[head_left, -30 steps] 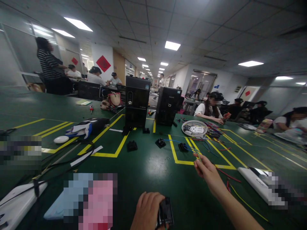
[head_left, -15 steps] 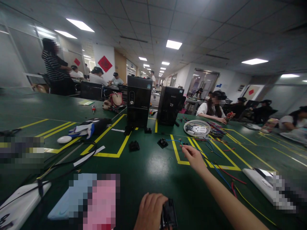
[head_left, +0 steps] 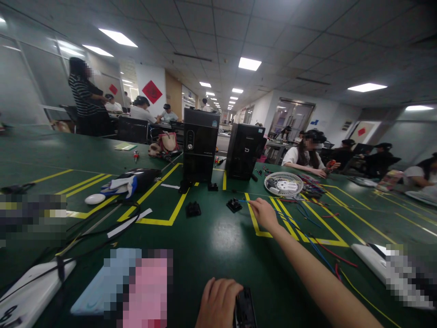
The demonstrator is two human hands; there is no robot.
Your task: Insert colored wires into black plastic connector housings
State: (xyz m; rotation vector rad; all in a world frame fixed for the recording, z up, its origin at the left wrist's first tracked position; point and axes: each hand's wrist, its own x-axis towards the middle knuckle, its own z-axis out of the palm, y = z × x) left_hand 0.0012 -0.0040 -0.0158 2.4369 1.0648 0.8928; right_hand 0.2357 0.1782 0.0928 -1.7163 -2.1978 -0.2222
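My left hand (head_left: 218, 303) is closed on the edge of an open black plastic housing (head_left: 246, 306) at the bottom of the view, its fingers curled over the near side. Farther out, my right hand (head_left: 262, 213) pinches a blue wire (head_left: 243, 201). That wire reaches to a small black plastic part (head_left: 234, 205) on the table; whether it is fastened there I cannot make out. A similar black part (head_left: 193, 209) lies to the left, with a smaller black piece (head_left: 213, 186) behind it.
Two black computer towers (head_left: 200, 148) (head_left: 245, 152) stand at the back. A white basket (head_left: 283, 183) and loose wires (head_left: 319, 248) lie to the right. On the left are a blue-and-white cloth (head_left: 119, 186), black cables (head_left: 99, 234) and a white case (head_left: 37, 284). A co-worker (head_left: 309, 157) sits across.
My right hand has moved slightly left along the blue wire, closer to the small black part. The left hand keeps its hold on the housing. The whole view has shifted a little.
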